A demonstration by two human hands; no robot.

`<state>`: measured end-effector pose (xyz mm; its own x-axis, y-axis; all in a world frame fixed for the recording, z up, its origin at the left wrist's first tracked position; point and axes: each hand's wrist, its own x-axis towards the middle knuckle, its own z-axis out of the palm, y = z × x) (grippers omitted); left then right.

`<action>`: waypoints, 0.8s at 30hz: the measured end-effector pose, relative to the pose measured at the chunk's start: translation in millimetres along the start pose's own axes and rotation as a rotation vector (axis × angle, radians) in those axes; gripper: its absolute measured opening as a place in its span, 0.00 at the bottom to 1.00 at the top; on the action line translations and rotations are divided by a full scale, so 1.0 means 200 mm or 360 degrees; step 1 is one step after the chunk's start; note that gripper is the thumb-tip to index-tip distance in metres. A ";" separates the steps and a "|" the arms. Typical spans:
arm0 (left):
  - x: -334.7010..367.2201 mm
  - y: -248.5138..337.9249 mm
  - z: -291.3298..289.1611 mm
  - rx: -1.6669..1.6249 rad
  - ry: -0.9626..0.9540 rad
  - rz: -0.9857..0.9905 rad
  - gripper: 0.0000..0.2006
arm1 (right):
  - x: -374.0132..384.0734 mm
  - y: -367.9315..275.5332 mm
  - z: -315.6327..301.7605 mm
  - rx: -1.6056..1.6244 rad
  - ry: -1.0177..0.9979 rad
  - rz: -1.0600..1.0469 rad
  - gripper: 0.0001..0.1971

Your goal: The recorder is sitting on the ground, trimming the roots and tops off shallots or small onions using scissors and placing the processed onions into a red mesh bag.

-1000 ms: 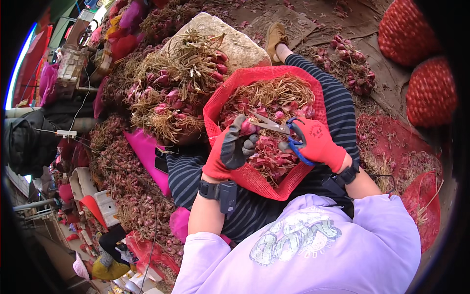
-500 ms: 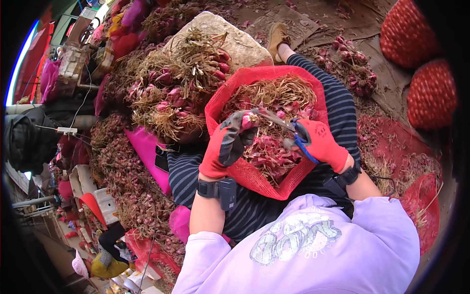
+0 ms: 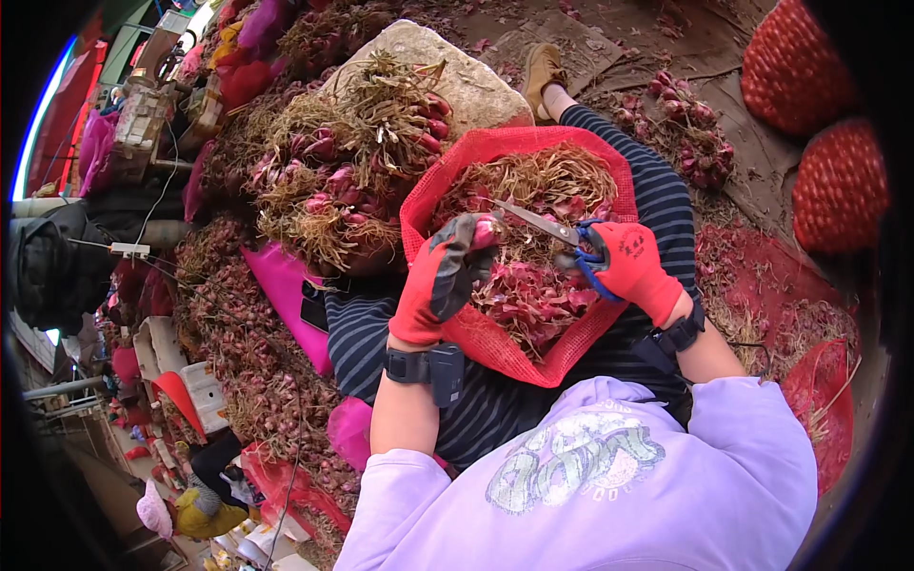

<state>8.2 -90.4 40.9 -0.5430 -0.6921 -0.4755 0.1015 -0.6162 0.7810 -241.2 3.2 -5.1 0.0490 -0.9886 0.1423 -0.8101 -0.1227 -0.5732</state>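
Observation:
My left hand [image 3: 440,276], in a red glove with a dark palm, is closed on a shallot [image 3: 485,231] between thumb and fingers. My right hand [image 3: 633,268], gloved the same way, grips the blue handles of a pair of scissors [image 3: 546,225]. The blades point left and look nearly closed; their tip lies just above the shallot, apart from it as far as I can see. Beneath both hands is a red mesh bag [image 3: 621,169], its mouth wide, with dry roots and stalks [image 3: 547,176] and loose red skins [image 3: 533,303] inside.
Bundled shallots with dried stalks [image 3: 328,181] are heaped to the left, beside a pale stone block [image 3: 447,71]. More shallots [image 3: 252,371] cover the ground further left. Two full red mesh sacks [image 3: 798,67] stand at the far right. A small shallot bunch [image 3: 695,143] lies beyond my leg.
My right hand has moved slightly right and turned. The scissor blades have drawn away from the shallot's top and now show more plainly. My left hand stays almost in place with the shallot.

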 end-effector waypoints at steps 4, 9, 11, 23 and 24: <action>0.00 0.01 0.03 -0.0001 0.0055 0.0118 0.17 | 0.01 -0.02 0.01 -0.0005 0.0126 -0.0101 0.17; 0.01 0.02 0.08 -0.0066 0.0059 0.0256 0.16 | 0.00 -0.09 0.04 0.1489 -0.0581 0.0424 0.12; 0.02 0.00 0.02 -0.0062 -0.0056 0.0319 0.14 | 0.05 -0.13 0.05 0.1878 -0.0609 0.0595 0.10; 0.08 -0.06 -0.04 0.0175 0.0159 0.0675 0.13 | 0.10 -0.02 0.06 0.2068 -0.0161 0.0819 0.13; 0.09 -0.09 -0.03 0.0949 0.0505 0.1081 0.16 | 0.09 0.00 0.04 0.2064 -0.0163 0.0824 0.13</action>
<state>1.6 -95.3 15.9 -0.2644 -0.9548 0.1360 -0.1773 0.1868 0.9663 -235.0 -14.7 -9.1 0.0018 -0.9409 -0.3386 0.3585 0.3167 -0.8782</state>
